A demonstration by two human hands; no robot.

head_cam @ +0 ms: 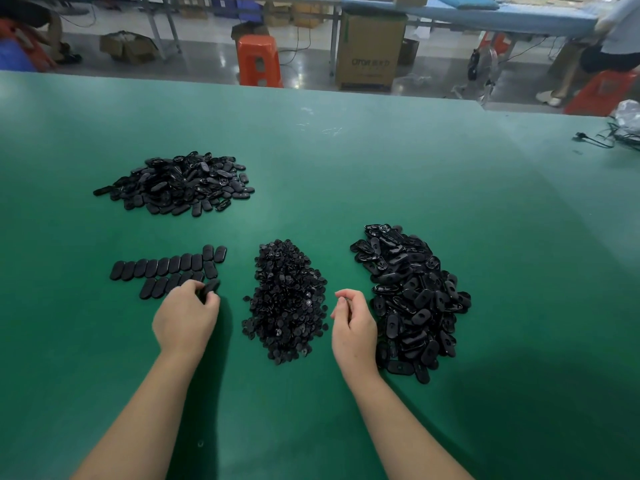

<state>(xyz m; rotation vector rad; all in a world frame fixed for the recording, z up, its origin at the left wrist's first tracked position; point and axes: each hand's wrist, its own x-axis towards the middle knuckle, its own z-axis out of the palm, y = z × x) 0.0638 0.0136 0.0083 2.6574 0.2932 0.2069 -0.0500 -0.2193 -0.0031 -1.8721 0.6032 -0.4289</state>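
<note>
My left hand (187,317) pinches a black oval plastic piece (210,287) at the right end of two neat rows of the same oval pieces (166,268) on the green table (346,168). My right hand (353,323) hovers between a pile of small round black parts (287,299) and a heap of black oval shells (412,299); its fingers are curled, and whether they hold a small part I cannot tell. A third heap of oval pieces (176,183) lies farther back on the left.
Black cables (609,136) and a plastic bag (628,116) lie at the table's far right edge. Beyond the table stand an orange stool (259,60), a cardboard box (370,50), a blue workbench and a seated person (613,46).
</note>
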